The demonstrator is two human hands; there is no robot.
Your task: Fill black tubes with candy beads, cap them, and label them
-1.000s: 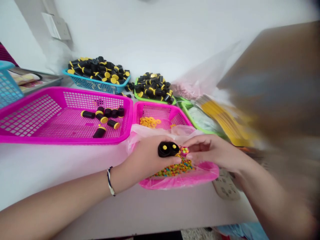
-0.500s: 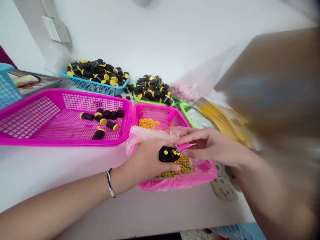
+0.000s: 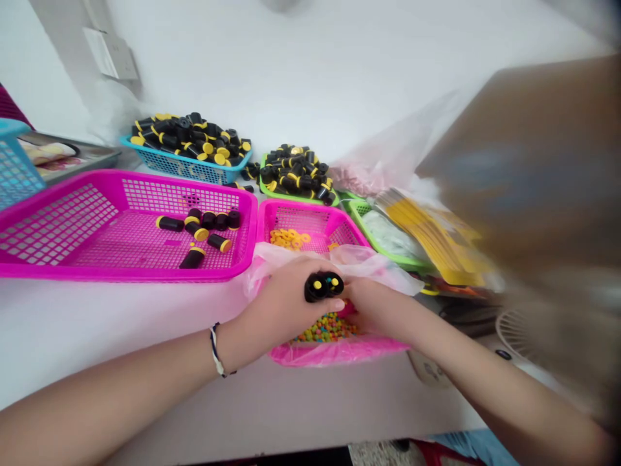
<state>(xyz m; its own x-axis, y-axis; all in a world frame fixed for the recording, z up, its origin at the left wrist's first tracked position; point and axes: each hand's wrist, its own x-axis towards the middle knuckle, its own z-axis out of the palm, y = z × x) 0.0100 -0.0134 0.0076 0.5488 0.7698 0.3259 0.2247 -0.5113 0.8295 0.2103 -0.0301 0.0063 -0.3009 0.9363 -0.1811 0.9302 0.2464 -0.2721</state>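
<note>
Two black tubes, open end up with yellow showing inside, are gripped upright in my left hand. The hand is above a pink basket lined with clear plastic. Small multicoloured beads fill the bottom of it. My right hand reaches down into the same basket, close beside the tubes. It holds a small pink scoop, only partly visible at the beads. Most of the right fingers are hidden behind the left hand and the tubes.
A large magenta basket on the left holds several black-and-yellow tubes. Behind are heaped blue and green baskets. Yellow rings lie in another pink basket. Yellow flat packs and a brown box are at the right.
My right hand has moved from beside the tube mouths down into the beads with the pink scoop. The tubes have shifted slightly up and left in my left hand.
</note>
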